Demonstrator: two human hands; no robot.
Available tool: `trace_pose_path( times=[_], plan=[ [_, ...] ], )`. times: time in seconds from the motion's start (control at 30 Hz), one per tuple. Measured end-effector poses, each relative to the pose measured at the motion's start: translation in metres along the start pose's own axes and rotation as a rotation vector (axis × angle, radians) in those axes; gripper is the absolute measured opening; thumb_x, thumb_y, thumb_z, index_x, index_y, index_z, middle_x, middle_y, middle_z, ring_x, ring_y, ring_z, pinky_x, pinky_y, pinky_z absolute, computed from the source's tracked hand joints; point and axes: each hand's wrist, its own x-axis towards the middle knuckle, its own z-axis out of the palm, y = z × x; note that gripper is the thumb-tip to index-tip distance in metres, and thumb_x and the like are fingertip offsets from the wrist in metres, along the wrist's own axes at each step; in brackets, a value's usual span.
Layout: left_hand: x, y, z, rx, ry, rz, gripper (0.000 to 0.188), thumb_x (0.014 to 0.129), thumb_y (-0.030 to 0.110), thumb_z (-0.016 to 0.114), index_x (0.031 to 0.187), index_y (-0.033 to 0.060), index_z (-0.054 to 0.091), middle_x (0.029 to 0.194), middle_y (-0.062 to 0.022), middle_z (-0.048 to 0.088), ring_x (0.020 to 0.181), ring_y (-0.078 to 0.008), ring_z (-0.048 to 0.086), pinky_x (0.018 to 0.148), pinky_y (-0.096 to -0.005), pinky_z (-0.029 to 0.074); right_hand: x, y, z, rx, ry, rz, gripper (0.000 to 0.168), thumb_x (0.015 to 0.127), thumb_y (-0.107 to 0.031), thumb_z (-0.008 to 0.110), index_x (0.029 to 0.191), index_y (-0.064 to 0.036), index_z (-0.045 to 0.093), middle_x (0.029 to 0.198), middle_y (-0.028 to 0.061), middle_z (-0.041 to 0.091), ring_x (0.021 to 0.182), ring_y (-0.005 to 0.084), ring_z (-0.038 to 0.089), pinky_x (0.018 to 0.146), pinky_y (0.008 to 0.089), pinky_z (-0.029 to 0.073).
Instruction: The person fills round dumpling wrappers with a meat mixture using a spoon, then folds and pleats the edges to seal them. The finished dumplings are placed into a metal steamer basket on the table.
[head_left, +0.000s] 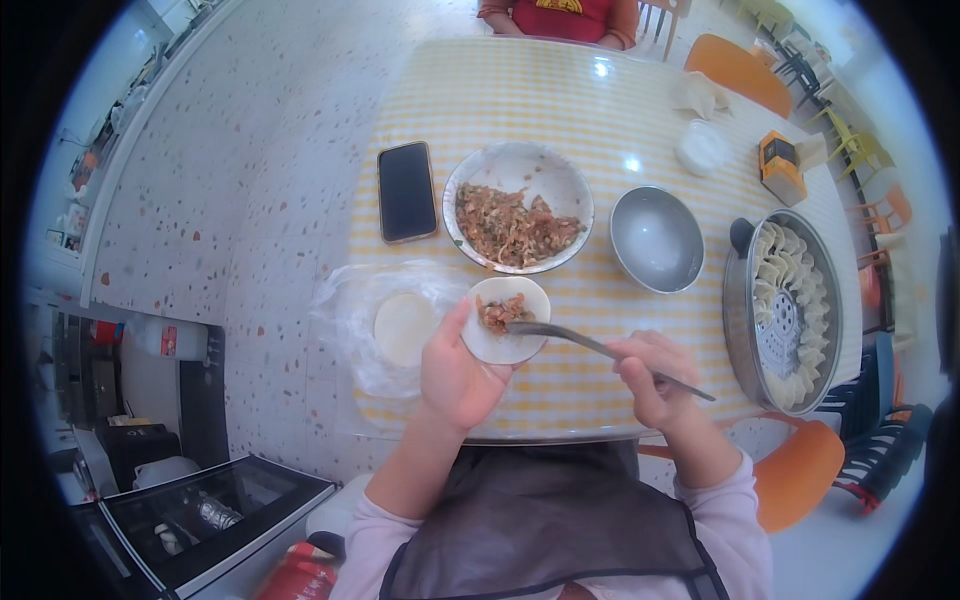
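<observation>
My left hand (466, 371) holds a round dumpling wrapper (501, 350) with a small heap of meat filling (504, 313) on it. In my right hand (660, 375) is a metal spoon (574, 334), its tip against the filling. Just beyond the wrapper stands a white bowl (551, 163) partly filled with minced filling. Left of my left hand, more round wrappers (403, 328) lie on a clear plastic bag (352, 315). A metal steamer pot (733, 330) at the right holds rows of folded dumplings (812, 337) around its perforated tray.
A smartphone (407, 192) lies left of the filling bowl, and a steel bowl (657, 238) stands right of it. Farther back are a white container (703, 148) and a tissue box (781, 169). Across the checked table (525, 82) sits a person in red (559, 22). Orange chairs (801, 472) stand nearby.
</observation>
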Motion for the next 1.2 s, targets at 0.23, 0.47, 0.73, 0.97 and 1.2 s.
trace_pose_path(
  times=[0.23,0.47,0.73,0.97,1.2],
  plan=[
    [0.004,-0.002,0.001,0.039,-0.02,0.008,0.046,0.096,0.031,0.029,0.129,-0.0005,0.036,0.126,-0.0174,0.046,0.12,-0.0337,0.042,0.101,-0.0498,0.031,0.006,0.007,0.019,-0.333,-0.104,-0.531,0.032,0.067,-0.001,0.068,0.099,0.0,0.064,0.074,0.0054,0.053,0.057,0.0175,0.051,0.046,0.0279,0.041],
    [0.0,0.007,0.005,0.118,0.049,-0.048,0.047,0.097,0.031,0.027,0.129,-0.0014,0.035,0.123,-0.0171,0.048,0.118,-0.0349,0.043,0.101,-0.0496,0.031,0.017,0.004,0.016,-0.514,-0.216,-0.709,0.038,0.064,-0.007,0.07,0.101,-0.005,0.064,0.08,0.0025,0.05,0.065,0.0151,0.052,0.05,0.0274,0.044],
    [0.004,0.005,-0.017,-0.096,0.079,0.059,0.043,0.097,0.026,0.028,0.125,-0.0044,0.037,0.125,-0.0185,0.046,0.119,-0.0301,0.043,0.103,-0.0452,0.031,0.017,0.022,0.01,-0.354,0.062,-0.247,0.033,0.069,0.005,0.066,0.1,-0.002,0.066,0.074,0.0054,0.059,0.059,0.0169,0.052,0.05,0.0279,0.042],
    [0.017,-0.002,-0.005,-0.008,0.172,0.132,0.041,0.096,0.024,0.03,0.126,-0.0033,0.037,0.128,-0.017,0.044,0.121,-0.0294,0.04,0.104,-0.0448,0.03,0.054,0.03,0.006,-0.126,0.047,-0.004,0.015,0.08,-0.001,0.063,0.094,-0.003,0.068,0.066,0.0062,0.058,0.052,0.0114,0.047,0.046,0.0247,0.037],
    [0.02,0.002,-0.006,0.001,0.161,0.148,0.042,0.097,0.025,0.029,0.128,-0.0026,0.034,0.13,-0.0157,0.042,0.122,-0.0287,0.039,0.104,-0.0443,0.03,0.056,0.029,0.01,-0.107,0.037,0.082,0.014,0.084,-0.007,0.06,0.095,-0.002,0.067,0.065,0.0071,0.059,0.052,0.0113,0.047,0.048,0.0241,0.037]
  ],
)
